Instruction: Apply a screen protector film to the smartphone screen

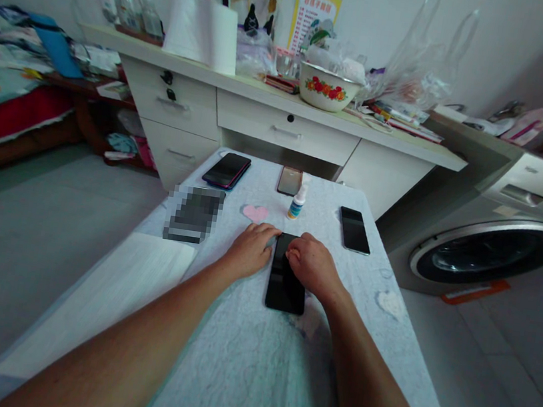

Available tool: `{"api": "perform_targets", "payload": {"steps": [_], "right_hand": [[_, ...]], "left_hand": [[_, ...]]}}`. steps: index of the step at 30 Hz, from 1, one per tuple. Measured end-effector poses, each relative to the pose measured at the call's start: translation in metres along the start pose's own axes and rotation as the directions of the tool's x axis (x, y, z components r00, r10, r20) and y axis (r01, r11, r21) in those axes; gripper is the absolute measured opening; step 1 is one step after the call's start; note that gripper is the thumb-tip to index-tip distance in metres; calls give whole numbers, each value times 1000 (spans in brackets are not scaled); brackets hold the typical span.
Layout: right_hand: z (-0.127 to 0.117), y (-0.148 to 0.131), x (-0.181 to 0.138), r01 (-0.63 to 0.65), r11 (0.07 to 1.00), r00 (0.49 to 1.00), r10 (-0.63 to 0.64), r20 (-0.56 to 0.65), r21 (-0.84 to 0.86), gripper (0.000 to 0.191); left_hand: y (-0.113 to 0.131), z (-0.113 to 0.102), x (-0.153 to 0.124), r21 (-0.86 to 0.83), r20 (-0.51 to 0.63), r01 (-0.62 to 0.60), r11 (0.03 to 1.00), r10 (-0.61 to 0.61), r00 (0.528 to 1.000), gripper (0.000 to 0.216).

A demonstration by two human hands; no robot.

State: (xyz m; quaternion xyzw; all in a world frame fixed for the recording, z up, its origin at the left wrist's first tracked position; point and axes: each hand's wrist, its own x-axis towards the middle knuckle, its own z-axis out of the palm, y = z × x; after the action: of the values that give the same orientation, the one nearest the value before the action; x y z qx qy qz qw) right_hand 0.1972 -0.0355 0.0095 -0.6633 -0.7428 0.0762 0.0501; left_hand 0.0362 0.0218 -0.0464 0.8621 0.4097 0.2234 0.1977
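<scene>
A black smartphone (285, 290) lies flat on the cloth-covered table in front of me, its dark screen up. At its upper left edge, my left hand (249, 249) grips the corner with bent fingers and thumb. My right hand (312, 262) is closed, its curled fingertips pressed on the upper part of the screen; whatever they may hold is hidden. Just beyond the phone stands a small white spray bottle (296, 204) with a coloured label.
Around the table lie another phone (355, 230) at right, stacked phones (227, 170) at back left, a phone case (290, 181), a blurred-out dark device (195, 214) and a pale sheet (102, 294). A white desk (287, 125) stands behind, a washing machine (496, 221) at right.
</scene>
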Motion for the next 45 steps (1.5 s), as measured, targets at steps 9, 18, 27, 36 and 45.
{"api": "perform_targets", "payload": {"steps": [9, 18, 27, 36, 45], "right_hand": [[-1, 2, 0, 2, 1000, 1000, -2, -14, -10, 23], [0, 10, 1, -32, 998, 999, 31, -37, -46, 24], [1, 5, 1, -36, 999, 999, 34, -38, -38, 24], [0, -4, -1, 23, 1000, 1000, -23, -6, 3, 23], [6, -8, -3, 162, 980, 986, -164, 6, 116, 24]], "left_hand": [[-2, 1, 0, -1, -7, -6, 1000, 6, 1000, 46], [-1, 0, -1, 5, -7, -14, 1000, 14, 1000, 46], [-1, 0, -1, 7, -3, -5, 1000, 5, 1000, 46], [-1, 1, -1, -15, -14, -2, 1000, 2, 1000, 46], [-4, 3, -1, -9, -13, -11, 1000, 11, 1000, 50]]}}
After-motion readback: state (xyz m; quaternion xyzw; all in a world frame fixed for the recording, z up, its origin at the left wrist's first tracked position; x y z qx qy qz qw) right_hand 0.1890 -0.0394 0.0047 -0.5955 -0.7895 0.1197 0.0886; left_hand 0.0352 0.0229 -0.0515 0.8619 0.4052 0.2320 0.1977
